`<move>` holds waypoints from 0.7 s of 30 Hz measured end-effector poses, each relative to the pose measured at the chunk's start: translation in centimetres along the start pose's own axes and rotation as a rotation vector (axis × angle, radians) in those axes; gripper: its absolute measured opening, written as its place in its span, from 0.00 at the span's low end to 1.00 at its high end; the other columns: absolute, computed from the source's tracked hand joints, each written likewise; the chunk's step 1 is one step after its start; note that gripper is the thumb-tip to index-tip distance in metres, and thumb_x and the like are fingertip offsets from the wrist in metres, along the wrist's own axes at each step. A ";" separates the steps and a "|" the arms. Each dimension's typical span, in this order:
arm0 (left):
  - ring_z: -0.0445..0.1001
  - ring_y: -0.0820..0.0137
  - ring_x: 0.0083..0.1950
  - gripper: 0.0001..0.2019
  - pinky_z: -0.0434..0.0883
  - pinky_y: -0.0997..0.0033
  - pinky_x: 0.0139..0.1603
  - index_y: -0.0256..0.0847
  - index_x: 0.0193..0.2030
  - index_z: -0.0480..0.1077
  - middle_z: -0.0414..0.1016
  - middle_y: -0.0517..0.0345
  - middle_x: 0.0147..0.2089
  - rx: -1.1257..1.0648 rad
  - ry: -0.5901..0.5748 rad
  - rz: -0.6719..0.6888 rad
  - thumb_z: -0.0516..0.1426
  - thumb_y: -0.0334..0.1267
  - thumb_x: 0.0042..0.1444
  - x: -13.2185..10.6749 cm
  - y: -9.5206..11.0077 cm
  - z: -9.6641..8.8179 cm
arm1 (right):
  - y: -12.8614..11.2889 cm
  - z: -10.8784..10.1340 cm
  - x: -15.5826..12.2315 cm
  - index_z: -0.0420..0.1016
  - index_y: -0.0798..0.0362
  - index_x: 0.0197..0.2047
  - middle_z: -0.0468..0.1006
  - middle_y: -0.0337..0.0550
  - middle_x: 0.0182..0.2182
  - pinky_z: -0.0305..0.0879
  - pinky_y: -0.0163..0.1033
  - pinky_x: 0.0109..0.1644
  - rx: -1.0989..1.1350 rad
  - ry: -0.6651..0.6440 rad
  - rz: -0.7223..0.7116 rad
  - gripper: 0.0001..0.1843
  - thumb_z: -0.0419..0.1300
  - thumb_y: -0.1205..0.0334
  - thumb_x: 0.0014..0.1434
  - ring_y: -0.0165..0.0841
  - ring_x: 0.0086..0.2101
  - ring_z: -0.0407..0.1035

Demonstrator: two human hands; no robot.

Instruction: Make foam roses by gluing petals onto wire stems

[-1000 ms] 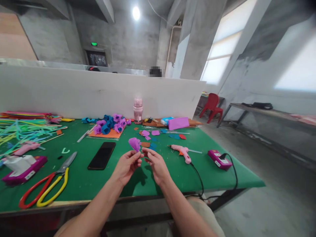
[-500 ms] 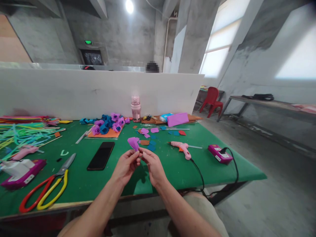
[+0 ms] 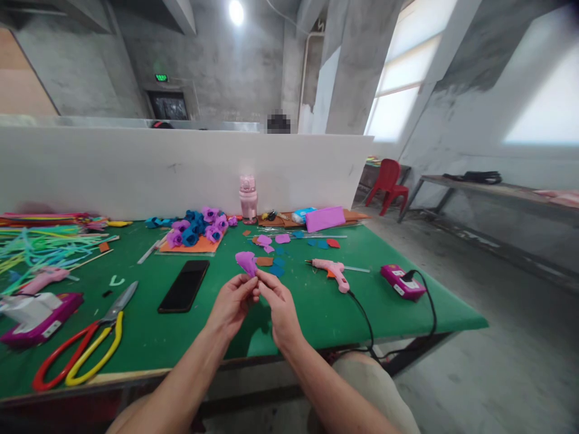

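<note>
A purple crepe-paper flower [image 3: 246,262] is pinched at its narrow base between the fingertips of both hands, a little above the table. My left hand [image 3: 234,302] is closed on the base from the left. From the right, my right hand [image 3: 277,301] closes thumb and finger on the same spot. The fingers hide the lower end of the flower. Just beyond lie cut paper pieces: purple petals [image 3: 264,240], a brown piece [image 3: 264,261] and blue pieces [image 3: 277,269]. Finished purple and blue paper flowers [image 3: 194,228] are heaped on an orange sheet at the back.
On the green table [image 3: 289,322], a pink glue gun [image 3: 332,272] lies right, its cord running to a purple power strip [image 3: 402,282]. Left are a black phone [image 3: 184,287], large scissors [image 3: 90,343] and colourful strips [image 3: 40,247]. A pink bottle [image 3: 248,200] stands by the white partition [image 3: 181,172].
The purple flower has turned slightly between my fingertips and its top looks more rounded. My right fingers have shifted up along its base.
</note>
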State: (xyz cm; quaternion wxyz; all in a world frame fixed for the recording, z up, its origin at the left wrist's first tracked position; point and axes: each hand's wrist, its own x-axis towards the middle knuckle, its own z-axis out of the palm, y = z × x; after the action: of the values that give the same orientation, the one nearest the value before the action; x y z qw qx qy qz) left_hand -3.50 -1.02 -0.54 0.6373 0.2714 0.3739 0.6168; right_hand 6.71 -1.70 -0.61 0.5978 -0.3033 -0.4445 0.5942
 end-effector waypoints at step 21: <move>0.70 0.80 0.25 0.13 0.65 0.83 0.27 0.33 0.26 0.70 0.73 0.62 0.24 -0.035 0.023 -0.020 0.68 0.30 0.33 -0.3 0.2 0.3 | 0.2 -0.1 -1.2 0.66 0.50 0.55 0.69 0.47 0.48 0.60 0.45 0.54 -0.659 -0.019 -0.442 0.21 0.50 0.66 0.58 0.36 0.49 0.62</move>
State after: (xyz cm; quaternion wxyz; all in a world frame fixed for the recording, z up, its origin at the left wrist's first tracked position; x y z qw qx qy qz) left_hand -3.39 -1.27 -0.18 0.6437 0.2492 0.3731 0.6199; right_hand 6.87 -2.86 -1.05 0.5778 -0.3703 -0.6715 0.2796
